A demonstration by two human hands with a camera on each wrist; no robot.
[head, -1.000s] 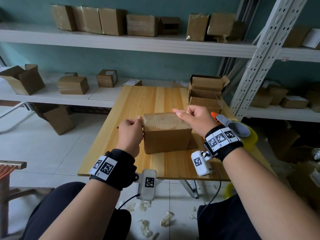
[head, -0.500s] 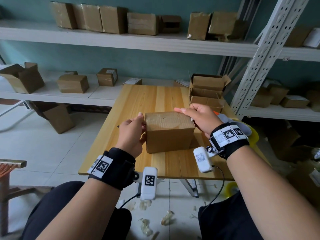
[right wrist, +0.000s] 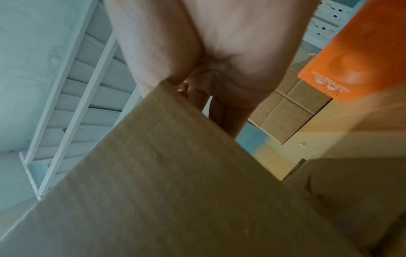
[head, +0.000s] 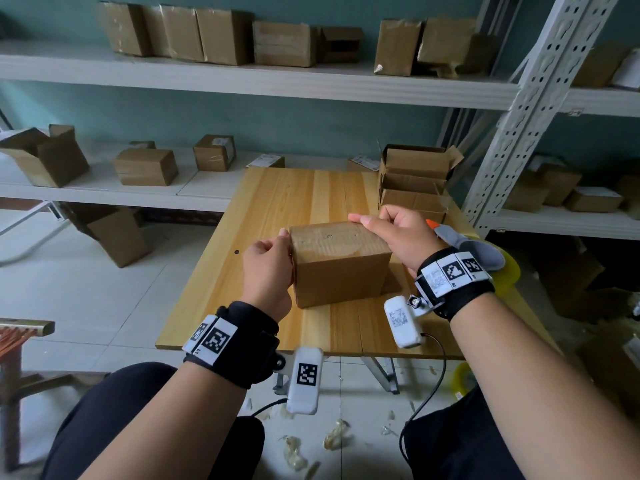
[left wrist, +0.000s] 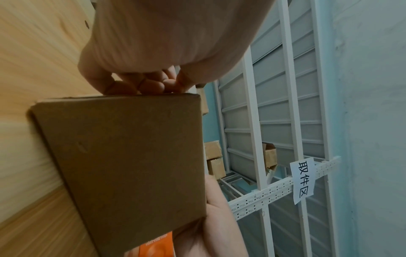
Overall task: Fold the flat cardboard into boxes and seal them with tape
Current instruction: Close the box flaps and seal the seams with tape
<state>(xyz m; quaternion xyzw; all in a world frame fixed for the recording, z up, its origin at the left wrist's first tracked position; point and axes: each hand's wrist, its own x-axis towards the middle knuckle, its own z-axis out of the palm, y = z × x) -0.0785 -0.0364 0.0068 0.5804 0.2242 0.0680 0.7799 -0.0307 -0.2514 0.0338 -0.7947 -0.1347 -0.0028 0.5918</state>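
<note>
A closed brown cardboard box [head: 343,268] stands on the wooden table [head: 294,199], with clear tape shining on its top. My left hand [head: 266,265] holds its left end, fingers curled against that face [left wrist: 140,87] and thumb at the top corner. My right hand [head: 398,233] grips the far right corner, thumb lying along the top's far edge and fingers behind the box [right wrist: 175,191]. Behind my right wrist lies a grey tape dispenser [head: 464,244] with an orange tip and a yellow roll.
A stack of open cardboard boxes [head: 415,181] sits at the table's far right corner. White metal shelves [head: 242,81] with several boxes run behind and to the right. Tape scraps litter the tiled floor [head: 332,441] below the table's near edge.
My right hand has slid from the middle of the box's top to its far right corner. My left hand has closed further round the left end. The box has shifted slightly right.
</note>
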